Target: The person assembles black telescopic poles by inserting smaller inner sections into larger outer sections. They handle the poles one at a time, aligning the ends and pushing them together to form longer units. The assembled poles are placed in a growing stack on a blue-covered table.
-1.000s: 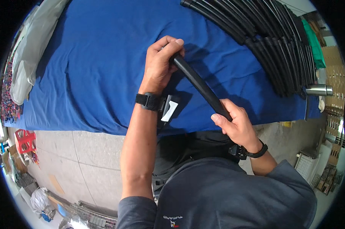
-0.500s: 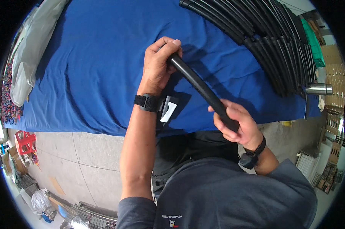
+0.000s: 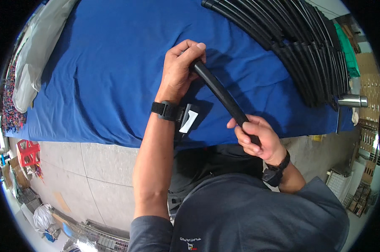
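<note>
A long black tube (image 3: 222,95) slants across in front of me, raised over the blue cloth. My left hand (image 3: 183,63) is closed around its far upper end, thumb on top. Nearer to me, my right hand (image 3: 259,138) wraps its fingers and thumb around the lower end. The surface of the tube looks partly textured. Close to my left wrist, above the cloth's near edge, is a small dark object with a white label (image 3: 189,121); its kind is unclear.
Blue cloth (image 3: 110,75) covers the table. Many similar black tubes (image 3: 291,50) lie stacked at the far right, with a shiny metal cylinder (image 3: 352,101) beside them. Translucent plastic sheeting (image 3: 38,59) hangs at the left edge. A red stool (image 3: 28,153) stands on the floor.
The tube seems turned about its length, showing a more textured face. Both hands keep their grip, shifted only slightly in the picture.
</note>
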The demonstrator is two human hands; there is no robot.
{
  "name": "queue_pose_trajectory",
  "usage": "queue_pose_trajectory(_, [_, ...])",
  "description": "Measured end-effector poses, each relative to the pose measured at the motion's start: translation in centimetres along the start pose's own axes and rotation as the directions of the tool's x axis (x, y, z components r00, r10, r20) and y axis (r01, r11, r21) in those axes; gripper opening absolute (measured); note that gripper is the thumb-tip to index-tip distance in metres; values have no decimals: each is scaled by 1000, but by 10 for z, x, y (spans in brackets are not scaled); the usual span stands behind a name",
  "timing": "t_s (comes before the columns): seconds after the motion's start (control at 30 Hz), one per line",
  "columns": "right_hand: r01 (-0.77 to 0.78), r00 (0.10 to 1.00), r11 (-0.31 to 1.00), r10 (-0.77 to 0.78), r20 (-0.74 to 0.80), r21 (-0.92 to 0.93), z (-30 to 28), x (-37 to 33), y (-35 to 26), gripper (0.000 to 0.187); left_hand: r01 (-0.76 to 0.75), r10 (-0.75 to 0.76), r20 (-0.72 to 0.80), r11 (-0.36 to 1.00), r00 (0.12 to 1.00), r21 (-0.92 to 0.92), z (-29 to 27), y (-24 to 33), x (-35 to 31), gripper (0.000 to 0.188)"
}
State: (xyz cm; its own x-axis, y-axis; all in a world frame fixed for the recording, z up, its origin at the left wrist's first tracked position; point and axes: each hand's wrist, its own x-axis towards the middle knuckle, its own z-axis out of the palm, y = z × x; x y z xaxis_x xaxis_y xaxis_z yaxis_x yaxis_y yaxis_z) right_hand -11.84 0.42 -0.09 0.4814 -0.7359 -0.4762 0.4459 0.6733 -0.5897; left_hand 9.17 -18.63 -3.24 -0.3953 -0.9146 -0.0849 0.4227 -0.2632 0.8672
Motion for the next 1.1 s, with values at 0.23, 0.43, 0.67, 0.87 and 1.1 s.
queue_pose_trajectory(0.23, [-8,995,959,-20,96,284,10,-3,-16,34,-12,12,-9,999,1000,-44,-6,-2,0,20])
queue_pose_trajectory(0.43, [49,944,816,-226,-240,-576,33,-1,-20,27,2,-4,-38,999,999,-38,-3,0,-2,19])
queue_pose_trajectory(0.67, [-111,982,879,26,187,463,-6,-1,-3,37,25,-25,-7,1000,1000,-19,1,4,-4,19])
queue_pose_trajectory(0.87, [157,885,468,-457,-86,-870,25,-3,-8,23,-15,14,-25,999,1000,-30,-5,-4,0,19])
queue_pose_trajectory(1.1, [-99,985,947,49,166,306,0,-3,-3,40,-37,37,1,999,999,23,2,-1,-1,22])
